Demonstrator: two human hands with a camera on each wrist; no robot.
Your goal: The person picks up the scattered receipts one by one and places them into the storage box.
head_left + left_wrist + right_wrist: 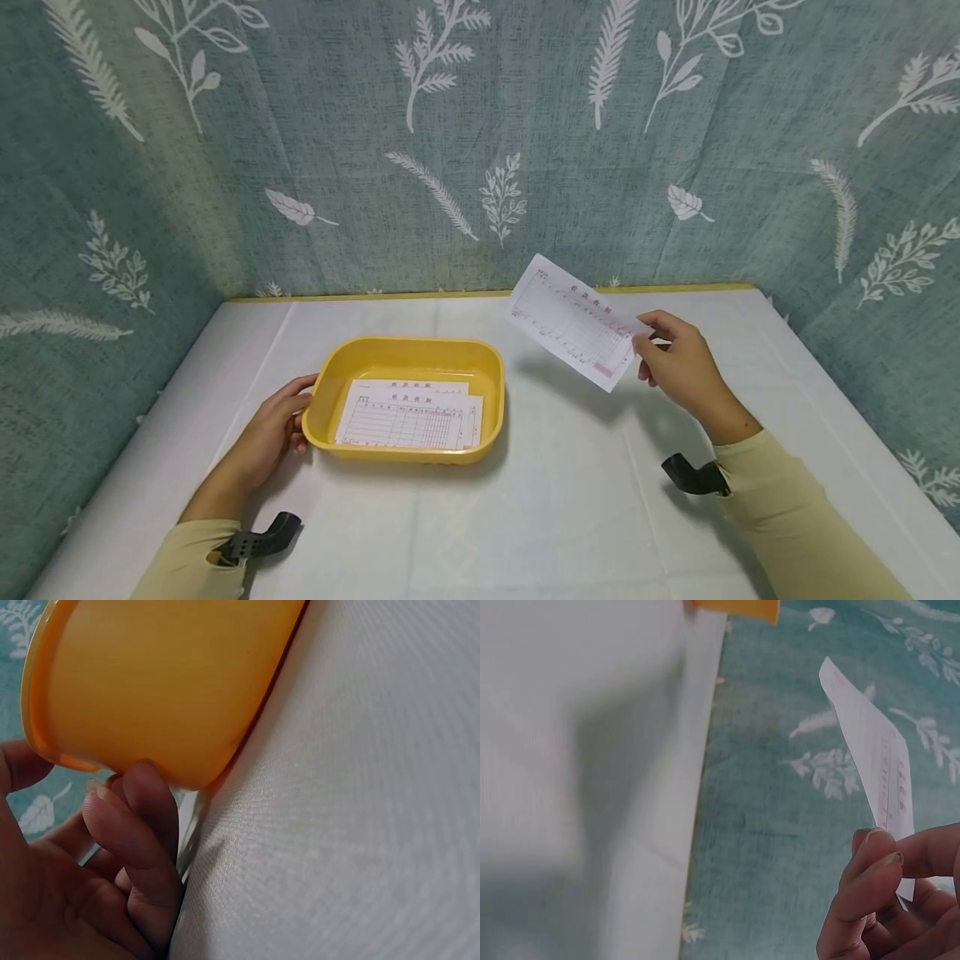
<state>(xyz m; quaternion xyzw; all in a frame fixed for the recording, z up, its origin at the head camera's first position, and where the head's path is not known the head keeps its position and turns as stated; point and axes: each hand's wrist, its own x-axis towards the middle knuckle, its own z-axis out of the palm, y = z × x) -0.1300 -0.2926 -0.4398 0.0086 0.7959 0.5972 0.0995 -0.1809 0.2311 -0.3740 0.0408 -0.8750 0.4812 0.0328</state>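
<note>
My right hand (682, 362) pinches a white printed receipt slip (573, 321) by its right end, between thumb and fingers. The slip hangs tilted in the air above the table, to the right of a yellow plastic basin (491, 417). In the right wrist view the slip (874, 750) rises from the fingertips, seen nearly edge-on. Several similar receipt slips (408, 421) lie overlapping inside the basin. At the basin's left end, my left hand (273, 425) holds the rim. The left wrist view has its curled fingers (131, 832) against the outside wall of the basin (172, 682).
A white cloth (525, 525) covers the table, with a yellow strip (675, 288) along its back edge. Green leaf-patterned fabric (337, 225) stands behind and on both sides. Each wrist carries a black strap piece (262, 537).
</note>
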